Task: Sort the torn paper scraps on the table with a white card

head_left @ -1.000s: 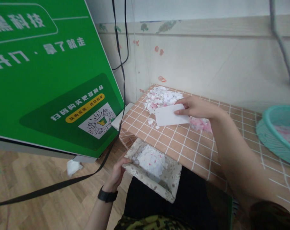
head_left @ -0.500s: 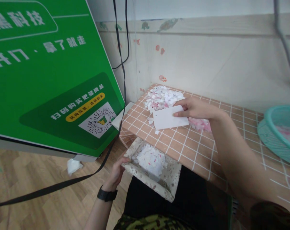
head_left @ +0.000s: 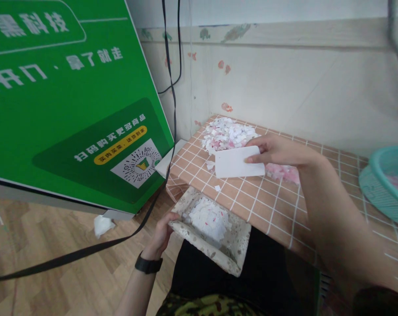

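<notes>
While left fingers [head_left: 173, 216] clamp patterned tray [head_left: 207, 249] at corner, right fingers [head_left: 256, 158] pinch white card [head_left: 231, 164] near paper scraps [head_left: 231, 131].

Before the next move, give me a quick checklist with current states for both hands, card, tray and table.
1. Right hand gripping the white card: ok.
2. Left hand holding the patterned tray by its side: ok.
3. Tray at the near edge of the table: ok.
4. Tray touching that edge, no gap: cannot tell.
5. Strip between card and edge free of paper: not ok, a small loose scrap lies there.
</notes>
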